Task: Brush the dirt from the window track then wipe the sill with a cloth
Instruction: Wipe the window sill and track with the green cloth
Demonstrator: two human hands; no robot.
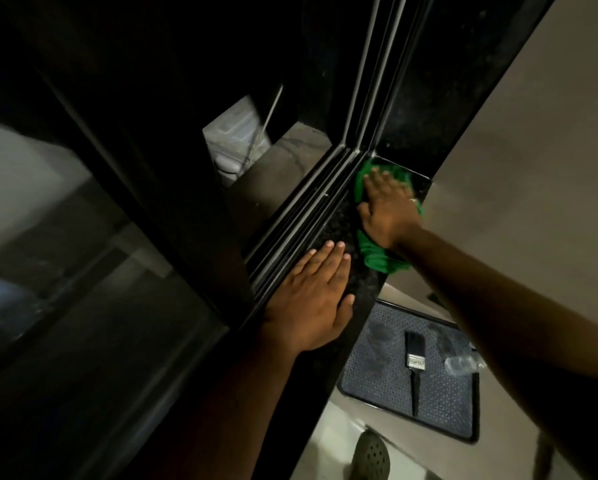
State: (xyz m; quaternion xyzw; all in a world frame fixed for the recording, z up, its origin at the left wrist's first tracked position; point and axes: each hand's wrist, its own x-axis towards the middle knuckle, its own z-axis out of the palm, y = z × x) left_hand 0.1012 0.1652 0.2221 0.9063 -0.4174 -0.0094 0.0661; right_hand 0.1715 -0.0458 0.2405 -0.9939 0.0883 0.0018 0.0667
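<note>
A green cloth (377, 256) lies bunched on the black speckled sill (339, 220), close to the corner of the window frame. My right hand (387, 209) presses flat on top of the cloth, fingers spread toward the corner. My left hand (311, 296) rests palm-down on the bare sill nearer to me, beside the metal window track (301, 223), and holds nothing. A black-handled paintbrush (414, 368) lies on a blue mat (377, 375) on the floor below the sill.
The dark sliding window pane (100, 271) fills the left side. A beige wall (533, 150) runs along the right. A clear plastic bottle (464, 363) lies on the mat next to the brush. A dark perforated shoe (372, 455) shows on the floor.
</note>
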